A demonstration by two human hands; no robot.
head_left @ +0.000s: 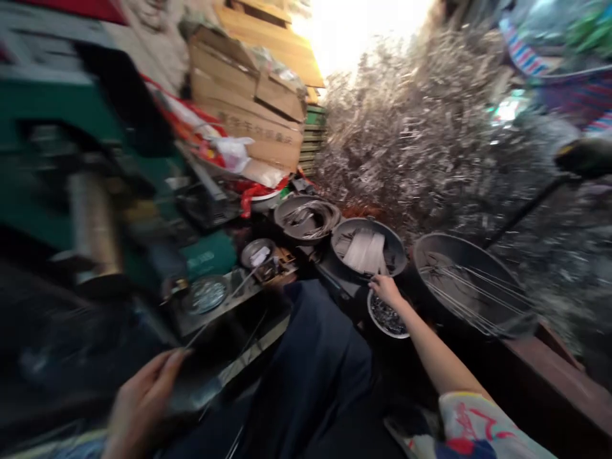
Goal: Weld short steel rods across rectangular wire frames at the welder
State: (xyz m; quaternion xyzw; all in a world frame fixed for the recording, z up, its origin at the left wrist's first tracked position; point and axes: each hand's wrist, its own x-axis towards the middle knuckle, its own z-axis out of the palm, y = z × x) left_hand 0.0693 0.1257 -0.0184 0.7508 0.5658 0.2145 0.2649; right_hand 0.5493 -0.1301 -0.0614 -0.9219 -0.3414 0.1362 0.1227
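Observation:
At the lower left, my left hand (146,392) is closed, thumb against fingers, on a thin metal rod (203,328) that slants up toward the machine's ledge. Blur hides the rod's far end. My right hand (386,290) reaches forward to the near rim of a dark round pan (399,245), above a bowl of small shiny metal pieces (389,319). Its fingers are drawn together; what they hold, if anything, cannot be made out. Inside that pan lies a pale bundle of thin straight rods (366,252).
A green machine (52,121) stands left, with a small dish of metal bits (208,294) on its ledge. A pan of coiled wire (327,217) and a larger pan with long rods (459,296) flank the middle pan. Behind rise a tangled metal scrap heap (406,127) and cardboard boxes (248,115).

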